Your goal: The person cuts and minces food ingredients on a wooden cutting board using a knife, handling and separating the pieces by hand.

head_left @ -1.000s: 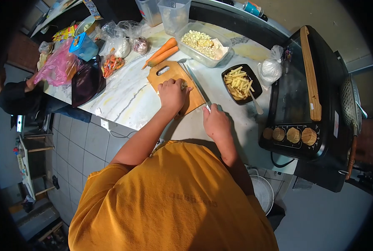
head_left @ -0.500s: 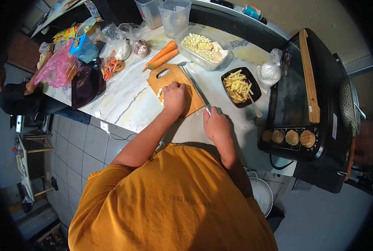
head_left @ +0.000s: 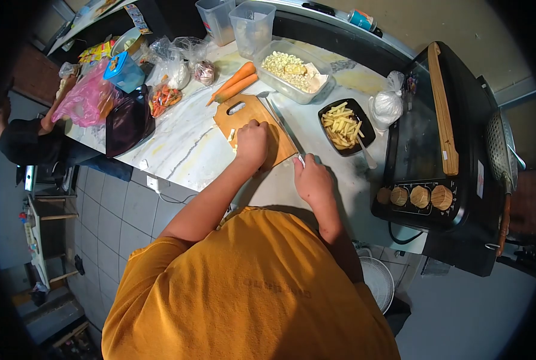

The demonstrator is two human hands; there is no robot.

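Note:
A wooden cutting board (head_left: pixel 224 116) with a handle slot lies on the marble-patterned counter. My left hand (head_left: pixel 253 144) rests on the board with its fingers curled in; whatever is under them is hidden. Small pale cut pieces (head_left: pixel 231 135) lie just left of that hand. My right hand (head_left: pixel 313 180) is closed round the handle of a knife (head_left: pixel 284 125), whose long blade points away from me along the board's right side. Two carrots (head_left: pixel 236 88) lie beyond the board. Right of the knife, a black bowl (head_left: pixel 369 133) holds pale yellow sticks and a spoon (head_left: pixel 369 157).
A clear tub (head_left: pixel 323 93) of small pale cubes stands behind the board. At right are a tied bag of white powder (head_left: pixel 387 105) and a black oven (head_left: pixel 415 144). Left are bagged vegetables (head_left: pixel 164 99), a pink bag (head_left: pixel 83 102) and another person (head_left: pixel 24 141).
The view has shifted slightly, so the counter items sit a little lower and farther right. Both hands keep nearly the same place and grip.

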